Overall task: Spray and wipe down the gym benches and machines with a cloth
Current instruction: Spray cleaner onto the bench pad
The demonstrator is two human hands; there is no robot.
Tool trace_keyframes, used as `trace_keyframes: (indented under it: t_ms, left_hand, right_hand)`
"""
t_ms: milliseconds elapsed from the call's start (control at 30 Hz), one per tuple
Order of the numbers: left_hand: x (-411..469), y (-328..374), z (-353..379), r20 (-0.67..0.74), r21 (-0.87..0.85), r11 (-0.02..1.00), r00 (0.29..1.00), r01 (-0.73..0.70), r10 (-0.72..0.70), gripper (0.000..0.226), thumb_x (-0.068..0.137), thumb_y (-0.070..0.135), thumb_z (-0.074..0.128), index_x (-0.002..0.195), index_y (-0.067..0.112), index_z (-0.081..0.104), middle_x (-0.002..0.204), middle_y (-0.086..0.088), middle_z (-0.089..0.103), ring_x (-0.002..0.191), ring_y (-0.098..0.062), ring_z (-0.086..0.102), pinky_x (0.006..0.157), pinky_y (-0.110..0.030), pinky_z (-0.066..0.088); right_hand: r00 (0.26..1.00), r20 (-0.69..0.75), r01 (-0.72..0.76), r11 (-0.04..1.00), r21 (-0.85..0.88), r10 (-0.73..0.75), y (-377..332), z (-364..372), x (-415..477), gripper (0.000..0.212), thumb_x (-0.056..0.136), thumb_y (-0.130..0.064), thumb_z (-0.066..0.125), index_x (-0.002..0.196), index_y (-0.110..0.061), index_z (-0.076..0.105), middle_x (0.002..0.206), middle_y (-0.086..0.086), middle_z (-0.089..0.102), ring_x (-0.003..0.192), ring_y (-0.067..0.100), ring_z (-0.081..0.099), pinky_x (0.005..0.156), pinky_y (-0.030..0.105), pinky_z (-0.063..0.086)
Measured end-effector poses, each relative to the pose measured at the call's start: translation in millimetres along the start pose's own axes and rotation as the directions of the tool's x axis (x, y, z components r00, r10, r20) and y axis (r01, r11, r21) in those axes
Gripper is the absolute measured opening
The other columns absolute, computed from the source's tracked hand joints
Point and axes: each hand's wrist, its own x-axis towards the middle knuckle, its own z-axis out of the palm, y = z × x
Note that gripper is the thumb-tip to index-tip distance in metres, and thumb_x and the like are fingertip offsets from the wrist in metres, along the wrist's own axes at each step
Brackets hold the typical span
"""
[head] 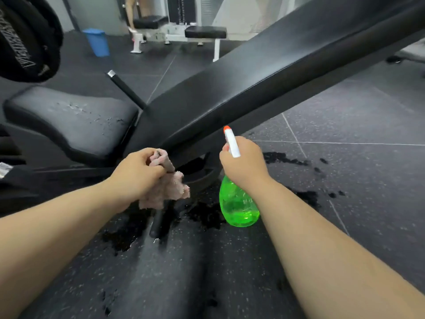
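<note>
Black vinyl-padded gym bench [264, 72] fills the middle of the view, its long backrest sloping up to the right. Its worn seat pad [76, 120] lies to the left, scuffed with pale flakes. Left hand [135, 173] has its fingers clenched round a crumpled pale pink cloth [167, 189], held just below the lower edge of the backrest; whether the cloth touches the bench frame cannot be told. Right hand [243, 164] grasps the neck of a translucent green plastic spray bottle [236, 203], fingers wrapped round it below the white trigger head [231, 141], whose orange tip points up toward the backrest. Beneath both hands, dark wet patches [207, 212] spread over the speckled dark rubber floor [345, 180]. Farther back stand a blue plastic bin [97, 42] and a white-framed machine [179, 33] with black pads
</note>
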Motion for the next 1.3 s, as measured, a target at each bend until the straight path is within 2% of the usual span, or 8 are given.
trace_keyframes:
  t_ms: [167, 300, 533, 767, 900, 1033, 1200, 1300]
  left_hand:
    - [11, 67, 44, 0.050, -0.015, 0.989, 0.988, -0.149, 0.149, 0.022, 0.083, 0.009, 0.059, 0.085, 0.028, 0.071, 0.084, 0.013, 0.071, 0.084, -0.009, 0.064, 0.067, -0.022, 0.045]
    - [6, 127, 76, 0.128, -0.010, 0.955, 0.947, -0.295, 0.294, 0.026, 0.087, 0.007, 0.057, 0.082, 0.030, 0.069, 0.074, 0.025, 0.068, 0.073, 0.003, 0.060, 0.059, -0.013, 0.039]
    - [3, 202, 116, 0.202, 0.022, 0.889, 0.873, -0.457, 0.444, 0.018, 0.086, 0.010, 0.058, 0.094, 0.022, 0.069, 0.090, -0.007, 0.071, 0.081, -0.022, 0.063, 0.065, -0.030, 0.044]
    - [5, 239, 139, 0.200, -0.002, 0.851, 0.834, -0.525, 0.515, 0.017, 0.086, 0.010, 0.058, 0.093, 0.022, 0.069, 0.087, -0.005, 0.070, 0.088, -0.028, 0.064, 0.066, -0.031, 0.045]
    - [1, 238, 140, 0.202, -0.012, 0.847, 0.829, -0.531, 0.522, 0.022, 0.087, 0.011, 0.059, 0.090, 0.031, 0.068, 0.082, 0.003, 0.069, 0.081, -0.019, 0.063, 0.064, -0.029, 0.045]
    - [0, 218, 134, 0.220, 0.012, 0.860, 0.840, -0.510, 0.496, 0.024, 0.084, 0.010, 0.059, 0.089, 0.031, 0.069, 0.079, 0.003, 0.070, 0.079, -0.019, 0.063, 0.068, -0.033, 0.048]
    - [4, 172, 112, 0.200, 0.055, 0.886, 0.874, -0.461, 0.443, 0.025, 0.084, 0.009, 0.060, 0.089, 0.032, 0.067, 0.081, 0.007, 0.070, 0.080, -0.015, 0.063, 0.069, -0.031, 0.048]
    - [4, 137, 93, 0.174, 0.050, 0.917, 0.908, -0.396, 0.382, 0.029, 0.085, 0.009, 0.059, 0.092, 0.036, 0.065, 0.086, 0.012, 0.069, 0.083, -0.010, 0.061, 0.066, -0.024, 0.045]
  right_hand:
    - [0.957, -0.290, -0.012, 1.000, -0.010, 0.008, 6, -91, 8, 0.008, 0.087, -0.015, 0.051, 0.079, -0.012, 0.049, 0.071, 0.000, 0.049, 0.069, 0.024, 0.045, 0.058, 0.032, 0.027]
    - [0.880, -0.475, -0.002, 0.999, 0.037, 0.020, 8, -162, 1, 0.008, 0.089, -0.015, 0.052, 0.092, -0.011, 0.059, 0.083, 0.003, 0.057, 0.081, 0.025, 0.050, 0.065, 0.030, 0.032]
    - [0.732, -0.669, 0.008, 0.981, 0.193, 0.126, 13, -231, -15, 0.006, 0.086, -0.014, 0.053, 0.082, -0.017, 0.056, 0.074, -0.001, 0.056, 0.077, 0.026, 0.053, 0.064, 0.031, 0.038]
    - [0.664, -0.730, 0.033, 0.969, 0.244, 0.161, 14, -249, -26, 0.003, 0.085, -0.014, 0.054, 0.085, -0.015, 0.057, 0.078, 0.004, 0.060, 0.081, 0.031, 0.058, 0.069, 0.037, 0.048]
    - [0.714, -0.685, 0.001, 0.978, 0.207, 0.144, 15, -250, -28, 0.008, 0.085, -0.014, 0.053, 0.079, -0.017, 0.057, 0.072, 0.001, 0.056, 0.072, 0.025, 0.052, 0.060, 0.032, 0.039]
    - [0.780, -0.606, -0.026, 0.976, 0.215, 0.154, 15, -232, -25, 0.034, 0.084, -0.013, 0.051, 0.055, -0.021, 0.035, 0.054, -0.004, 0.036, 0.053, 0.020, 0.032, 0.054, 0.030, 0.028]
    - [0.908, -0.408, -0.054, 0.993, 0.105, 0.092, 7, -191, -19, 0.013, 0.084, -0.014, 0.049, 0.071, -0.015, 0.051, 0.061, 0.001, 0.042, 0.056, 0.020, 0.036, 0.053, 0.033, 0.032]
    - [0.960, -0.272, -0.054, 0.996, 0.072, 0.071, 5, -154, -17, 0.017, 0.085, -0.018, 0.051, 0.069, -0.012, 0.049, 0.062, 0.002, 0.045, 0.059, 0.024, 0.039, 0.053, 0.032, 0.033]
